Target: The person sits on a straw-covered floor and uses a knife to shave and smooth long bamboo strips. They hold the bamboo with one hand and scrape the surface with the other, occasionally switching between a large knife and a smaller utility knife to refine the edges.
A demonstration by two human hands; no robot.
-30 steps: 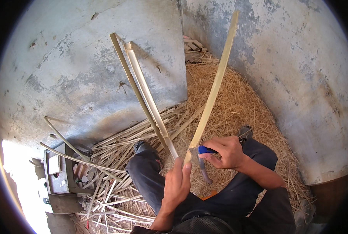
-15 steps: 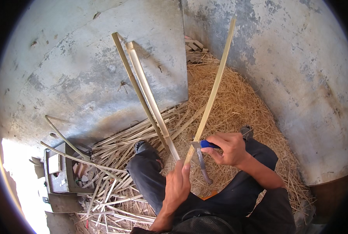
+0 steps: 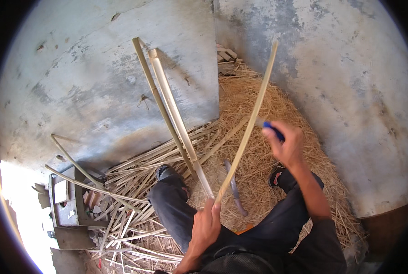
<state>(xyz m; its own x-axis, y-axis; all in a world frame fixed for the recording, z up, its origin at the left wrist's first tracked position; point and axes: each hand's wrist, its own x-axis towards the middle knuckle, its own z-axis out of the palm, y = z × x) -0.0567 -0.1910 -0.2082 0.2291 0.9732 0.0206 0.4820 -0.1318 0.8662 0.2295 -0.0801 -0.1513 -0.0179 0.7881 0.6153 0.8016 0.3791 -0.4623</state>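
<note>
Gripped near its lower end by my left hand (image 3: pixel 206 224), a long pale bamboo strip (image 3: pixel 248 130) slants up and away to the right. My right hand (image 3: pixel 288 142) is closed round the blue handle of a knife (image 3: pixel 274 131), to the right of the strip's middle. Motion smears the blade; whether it touches the strip I cannot tell. On the shavings between my legs lies a curved grey metal tool (image 3: pixel 235 189). Two split bamboo lengths (image 3: pixel 168 98) lean on the wall, the lower end of one close to my left fingers.
Bamboo shavings (image 3: pixel 300 132) are heaped in the corner and round my feet. Cut strips (image 3: pixel 140 171) lie in a pile on the left, beside a box-like wooden case (image 3: pixel 71 201) with rubble in it. Worn plaster walls (image 3: pixel 98 59) close off the far side and right.
My right hand with the knife has moved up and away along the strip. The strip's far tip has dropped lower in view. My left hand keeps its grip at about the same place.
</note>
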